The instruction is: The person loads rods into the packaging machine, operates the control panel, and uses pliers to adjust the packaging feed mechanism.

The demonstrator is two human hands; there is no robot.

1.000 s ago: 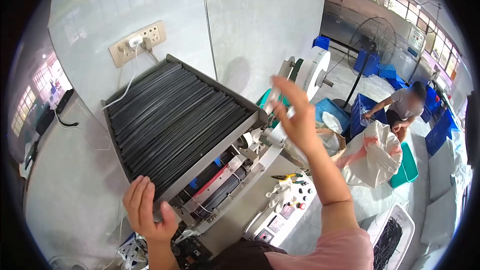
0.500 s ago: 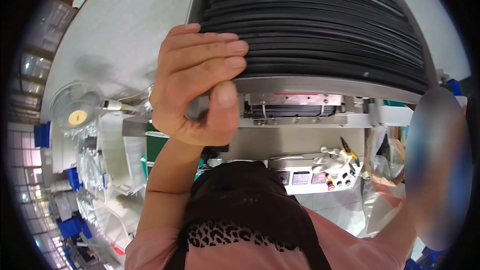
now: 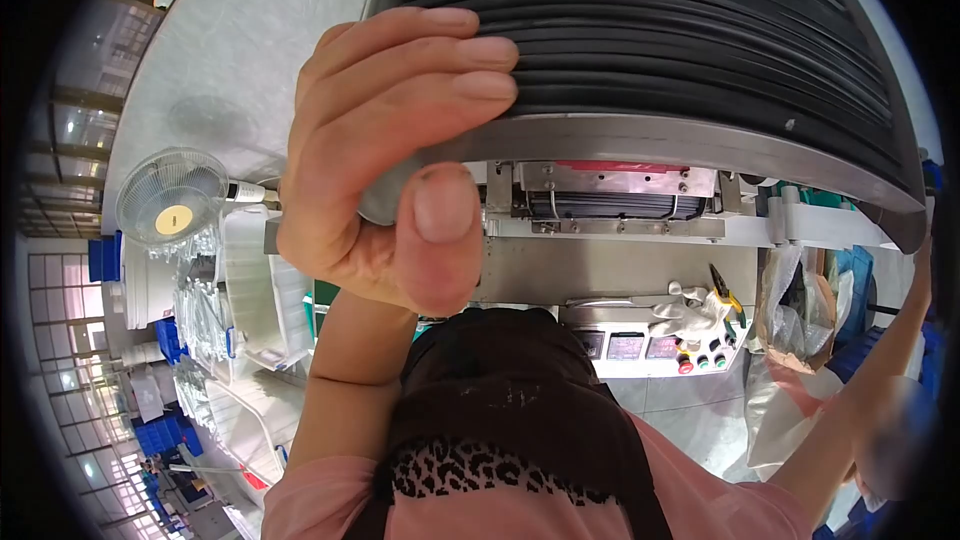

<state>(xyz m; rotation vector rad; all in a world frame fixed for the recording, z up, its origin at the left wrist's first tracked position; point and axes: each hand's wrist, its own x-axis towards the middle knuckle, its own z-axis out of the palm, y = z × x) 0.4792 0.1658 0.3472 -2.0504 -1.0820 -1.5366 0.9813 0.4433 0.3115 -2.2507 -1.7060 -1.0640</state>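
Observation:
Many long black strips [image 3: 640, 40] lie side by side in a metal tray [image 3: 680, 140] at the top of the view. At the tray's near left corner is my left hand [image 3: 390, 140], its fingertips against the ends of the strips and its thumb apart, below the tray's edge. Nothing is held in it. My right forearm [image 3: 870, 380] reaches up at the far right, and the hand beyond it is hidden at the dark edge of the view, near the tray's right corner. Under the tray sits a machine part with a red strip [image 3: 610, 168].
A control panel [image 3: 655, 365] with buttons stands below the machine, with white gloves [image 3: 690, 318] and yellow-handled pliers [image 3: 735, 305] on it. A fan [image 3: 173, 197] is at left. Plastic-lined bags [image 3: 795, 325] stand at the right, blue crates [image 3: 165, 433] at lower left.
The view has swung round and tipped down toward my body. My left hand remains at the tray's corner. My right hand, raised and spread before, has gone out past the right edge.

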